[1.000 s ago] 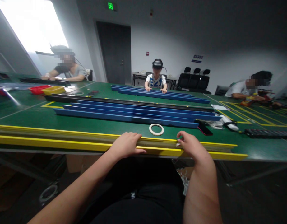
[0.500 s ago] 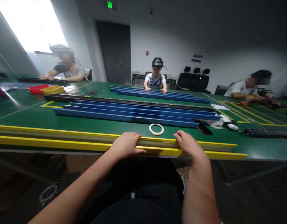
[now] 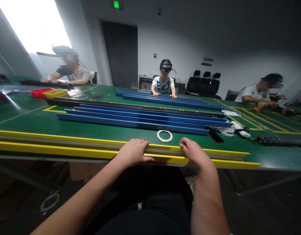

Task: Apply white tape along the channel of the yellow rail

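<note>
A long yellow channel bar (image 3: 91,150) lies along the near edge of the green table, its trough facing up. My left hand (image 3: 133,151) is closed across the bar, thumb over the near flange and fingers at the far one. My right hand (image 3: 192,150) is above the same bar, further right, its fingers curled in and pressed together. Whatever those fingers may hold is hidden. Just beyond the bar, between both hands, a roll of white tape (image 3: 164,136) lies flat on the table.
Several blue channel bars (image 3: 130,125) and a black bar (image 3: 59,102) lie further back. To the right are a phone (image 3: 216,135), a white object (image 3: 242,130) and a black strip (image 3: 282,141). Red (image 3: 40,93) and yellow trays (image 3: 56,93) stand left. Three people sit around the table.
My right hand has moved slightly left along the yellow bar, its fingers more curled. My left hand keeps its place on the bar.
</note>
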`<state>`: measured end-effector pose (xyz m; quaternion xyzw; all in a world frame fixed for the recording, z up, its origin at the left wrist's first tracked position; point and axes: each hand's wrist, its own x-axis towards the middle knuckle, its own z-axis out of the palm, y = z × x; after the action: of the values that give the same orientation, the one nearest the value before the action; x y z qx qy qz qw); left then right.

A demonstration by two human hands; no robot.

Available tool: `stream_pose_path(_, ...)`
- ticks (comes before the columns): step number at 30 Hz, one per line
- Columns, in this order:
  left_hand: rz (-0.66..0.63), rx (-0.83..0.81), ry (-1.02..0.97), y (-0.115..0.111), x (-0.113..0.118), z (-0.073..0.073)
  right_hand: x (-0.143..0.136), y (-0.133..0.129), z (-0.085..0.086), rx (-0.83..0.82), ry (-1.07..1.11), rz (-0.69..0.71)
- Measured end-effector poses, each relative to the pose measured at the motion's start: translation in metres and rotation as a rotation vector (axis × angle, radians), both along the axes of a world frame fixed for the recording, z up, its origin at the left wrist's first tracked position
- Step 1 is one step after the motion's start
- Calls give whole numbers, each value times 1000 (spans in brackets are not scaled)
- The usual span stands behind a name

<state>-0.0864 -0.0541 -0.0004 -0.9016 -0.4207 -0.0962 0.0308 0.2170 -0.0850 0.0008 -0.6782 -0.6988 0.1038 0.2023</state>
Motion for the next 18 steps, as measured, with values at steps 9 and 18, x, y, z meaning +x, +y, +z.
stream_pose_path(9, 0, 7, 4, -1, 0, 0, 3, 0, -1, -7, 40, -19)
stream_pose_path(18, -3, 15, -2, -1, 0, 0, 0, -1, 1, 4, -10, -8)
